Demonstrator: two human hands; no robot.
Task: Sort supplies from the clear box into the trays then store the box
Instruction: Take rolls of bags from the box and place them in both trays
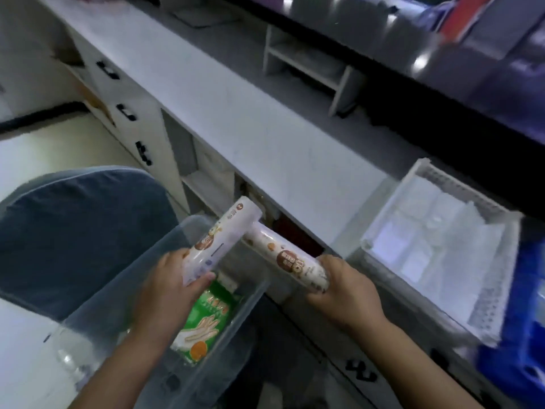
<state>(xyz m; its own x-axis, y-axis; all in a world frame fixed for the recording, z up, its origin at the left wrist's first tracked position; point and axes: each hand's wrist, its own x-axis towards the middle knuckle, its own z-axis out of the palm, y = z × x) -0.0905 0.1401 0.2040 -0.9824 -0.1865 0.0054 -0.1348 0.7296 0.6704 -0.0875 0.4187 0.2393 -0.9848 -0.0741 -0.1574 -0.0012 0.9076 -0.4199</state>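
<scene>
Left grip [168,280] clasps one roll [219,239] over the clear box [118,276], right grip [343,290] clasps another roll [290,259], print too blurred to read.

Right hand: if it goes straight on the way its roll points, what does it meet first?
Most likely the other roll, held in the left hand. The right hand aims its own roll up-left, and the far end sits at or behind that one; depth is unclear.

Left forearm [129,358] and right forearm [413,358] are both bare
</scene>
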